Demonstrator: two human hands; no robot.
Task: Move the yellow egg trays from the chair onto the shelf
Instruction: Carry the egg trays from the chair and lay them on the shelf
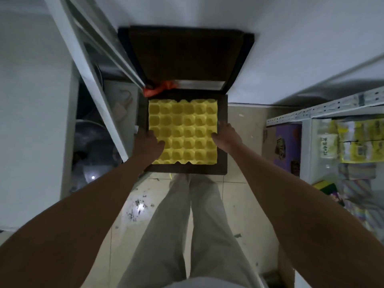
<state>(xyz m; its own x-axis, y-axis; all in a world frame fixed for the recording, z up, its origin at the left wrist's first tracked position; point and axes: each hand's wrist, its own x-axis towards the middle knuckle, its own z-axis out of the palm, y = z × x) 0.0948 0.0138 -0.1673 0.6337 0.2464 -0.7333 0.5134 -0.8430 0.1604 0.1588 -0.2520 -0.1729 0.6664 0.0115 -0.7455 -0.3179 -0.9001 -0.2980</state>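
A stack of yellow egg trays (184, 129) lies flat on the seat of a dark wooden chair (223, 154) directly below me. My left hand (148, 143) grips the stack's left edge, thumb over the top cups. My right hand (225, 135) grips the right edge the same way, fingers down the side. How many trays are stacked cannot be told from above. The white metal shelf (291, 116) stands to the right, its upper rail level with the chair.
The chair's dark backrest (187, 55) rises against the white wall. An orange cloth (160, 89) is tied at the seat's back. A white door frame (97, 84) slants on the left. Packaged goods (353, 142) fill the shelf. My legs stand on a littered tile floor (141, 204).
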